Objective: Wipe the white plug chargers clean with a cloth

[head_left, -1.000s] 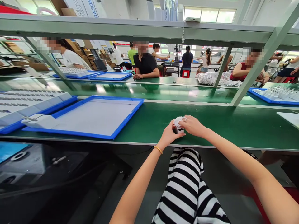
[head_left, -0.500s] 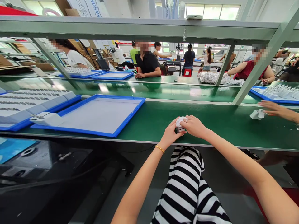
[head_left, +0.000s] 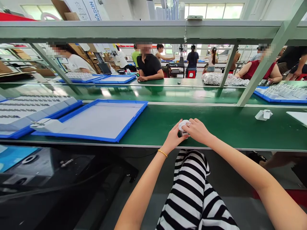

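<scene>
No longer showing at the right is a co-worker's hand, which half a second ago was reaching beside a lone white block (head_left: pixel 263 115); that block is now sitting by itself. Close to the near edge of the workbench (head_left: pixel 153 127), the left hand (head_left: pixel 173 138) is curling thumb and fingers around a held white block (head_left: pixel 184 133), while the right hand (head_left: pixel 197 131) is bending its fingers closed onto a soft-looking white wad (head_left: pixel 183 123) over its top. Whether its base is touching the bench, I cannot tell. If the right hand were pushing sideways, the block could be twisting loose and dropping over that edge. Leftward, a blue tray (head_left: pixel 105 119) is lying along the same edge, its near left corner carrying white pieces with metal parts (head_left: pixel 49 125); knocking the tray could be tipping them. Beyond its left edge, a fuller tray (head_left: pixel 70 108) is holding rows of similar pieces. Past the bench's far edge, a distant tray (head_left: pixel 287 101) is bearing many white parts.
</scene>
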A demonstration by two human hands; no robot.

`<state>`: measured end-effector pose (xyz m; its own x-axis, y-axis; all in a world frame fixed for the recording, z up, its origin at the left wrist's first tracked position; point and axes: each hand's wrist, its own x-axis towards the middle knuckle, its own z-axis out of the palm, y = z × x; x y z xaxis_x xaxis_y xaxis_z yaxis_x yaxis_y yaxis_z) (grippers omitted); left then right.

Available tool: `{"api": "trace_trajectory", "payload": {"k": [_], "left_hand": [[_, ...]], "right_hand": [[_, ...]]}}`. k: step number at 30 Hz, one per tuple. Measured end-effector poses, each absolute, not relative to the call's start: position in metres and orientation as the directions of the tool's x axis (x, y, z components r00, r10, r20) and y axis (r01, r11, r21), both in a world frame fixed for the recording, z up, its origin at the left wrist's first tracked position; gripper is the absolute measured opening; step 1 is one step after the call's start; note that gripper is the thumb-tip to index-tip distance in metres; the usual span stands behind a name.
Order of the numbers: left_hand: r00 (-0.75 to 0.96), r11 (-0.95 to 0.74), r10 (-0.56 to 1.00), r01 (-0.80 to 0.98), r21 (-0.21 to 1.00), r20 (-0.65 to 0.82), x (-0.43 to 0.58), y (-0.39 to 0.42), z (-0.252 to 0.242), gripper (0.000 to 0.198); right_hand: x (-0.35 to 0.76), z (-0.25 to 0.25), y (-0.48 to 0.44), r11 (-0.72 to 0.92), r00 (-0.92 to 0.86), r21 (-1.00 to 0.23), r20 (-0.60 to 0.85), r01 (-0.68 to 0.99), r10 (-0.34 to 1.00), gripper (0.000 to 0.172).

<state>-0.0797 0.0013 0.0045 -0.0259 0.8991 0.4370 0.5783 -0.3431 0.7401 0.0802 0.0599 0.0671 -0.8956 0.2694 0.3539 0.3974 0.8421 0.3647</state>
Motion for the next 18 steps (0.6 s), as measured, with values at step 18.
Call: {"api": "trace_trajectory", "payload": {"k": [18], "left_hand": [[-0.056,-0.331,0.872,0.665,0.669,0.487,-0.080,-0.003,0.007,0.041]], "right_hand": [[0.081,0.078,0.054,0.901,-0.934,0.271,0.211,0.339,0.288,0.025]]}}
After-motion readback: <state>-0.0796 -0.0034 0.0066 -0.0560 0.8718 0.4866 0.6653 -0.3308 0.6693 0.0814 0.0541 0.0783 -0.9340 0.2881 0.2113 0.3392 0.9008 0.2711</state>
